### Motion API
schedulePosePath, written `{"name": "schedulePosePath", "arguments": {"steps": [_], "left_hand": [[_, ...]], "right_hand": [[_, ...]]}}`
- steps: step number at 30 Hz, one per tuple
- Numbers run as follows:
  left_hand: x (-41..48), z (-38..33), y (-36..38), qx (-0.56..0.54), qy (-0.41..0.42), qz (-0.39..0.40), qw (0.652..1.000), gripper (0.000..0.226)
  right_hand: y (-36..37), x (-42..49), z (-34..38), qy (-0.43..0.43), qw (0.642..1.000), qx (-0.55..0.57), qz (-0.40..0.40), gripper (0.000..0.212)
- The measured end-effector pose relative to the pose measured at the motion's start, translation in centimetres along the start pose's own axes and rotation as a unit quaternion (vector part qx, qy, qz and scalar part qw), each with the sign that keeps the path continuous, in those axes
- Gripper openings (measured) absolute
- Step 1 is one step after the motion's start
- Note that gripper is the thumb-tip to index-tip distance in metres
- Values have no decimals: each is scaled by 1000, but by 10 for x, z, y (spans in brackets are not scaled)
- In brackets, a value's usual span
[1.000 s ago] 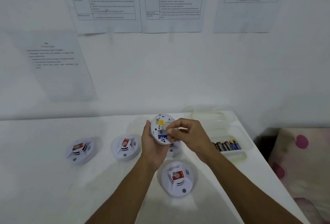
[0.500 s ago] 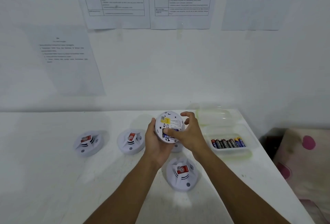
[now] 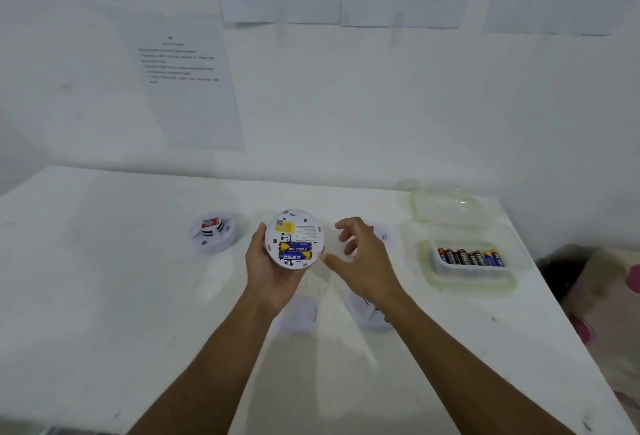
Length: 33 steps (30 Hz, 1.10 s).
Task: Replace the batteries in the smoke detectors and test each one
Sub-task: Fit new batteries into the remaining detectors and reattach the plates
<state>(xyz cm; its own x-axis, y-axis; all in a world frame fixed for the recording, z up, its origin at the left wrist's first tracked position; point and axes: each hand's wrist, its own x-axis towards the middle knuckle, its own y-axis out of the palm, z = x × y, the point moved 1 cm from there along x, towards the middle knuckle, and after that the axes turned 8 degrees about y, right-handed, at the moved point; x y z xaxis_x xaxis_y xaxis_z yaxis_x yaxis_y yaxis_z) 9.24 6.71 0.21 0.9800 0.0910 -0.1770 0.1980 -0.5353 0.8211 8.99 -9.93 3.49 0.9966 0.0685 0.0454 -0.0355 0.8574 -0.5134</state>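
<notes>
A smoke detector sits face up toward the tabletop's far edge. Right of it, the left hand grips the raised detector, whose back shows two blue-and-yellow batteries seated side by side. The right hand hangs just beside it, fingers loosely spread, holding nothing. By the right edge, a clear tub holds spare batteries
</notes>
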Motion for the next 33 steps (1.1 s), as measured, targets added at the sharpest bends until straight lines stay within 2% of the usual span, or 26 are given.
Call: {"name": "schedulePosePath", "arguments": {"steps": [4,8,11,13,17,20,23,26,29,31,33], "left_hand": [[-12,-21,-17,-11,26,2,1000,55],[-17,-35,-30,-23,36,-4,999,51],[-15,-41,-40,-22,27,0,999,46],[-14,-44,-44,-20,25,6,999,47],[-11,-50,-47,2,15,19,1000,49],[-10,-55,-48,26,25,23,999,48],[-8,-59,-50,34,31,31,998,50],[-6,-60,-53,20,24,40,999,49],[-4,-54,-51,9,4,49,999,51],[-6,-48,-46,4,-17,59,998,55],[-9,-45,-41,2,-29,61,998,58]], "right_hand": [[27,-15,-2,-77,985,-118,105,31],[49,-27,-3,-96,947,-242,188,50],[58,-32,-6,-108,929,-294,198,61],[60,-32,-4,-109,922,-318,190,60],[65,-36,7,-152,916,-347,130,30],[64,-34,8,-123,949,-286,47,19],[56,-32,11,-29,994,-92,-51,14],[55,-30,23,50,992,73,-96,15],[65,-26,38,96,972,202,-76,11],[73,-23,44,96,966,226,-84,11],[82,-22,46,76,972,192,-114,11]]}}
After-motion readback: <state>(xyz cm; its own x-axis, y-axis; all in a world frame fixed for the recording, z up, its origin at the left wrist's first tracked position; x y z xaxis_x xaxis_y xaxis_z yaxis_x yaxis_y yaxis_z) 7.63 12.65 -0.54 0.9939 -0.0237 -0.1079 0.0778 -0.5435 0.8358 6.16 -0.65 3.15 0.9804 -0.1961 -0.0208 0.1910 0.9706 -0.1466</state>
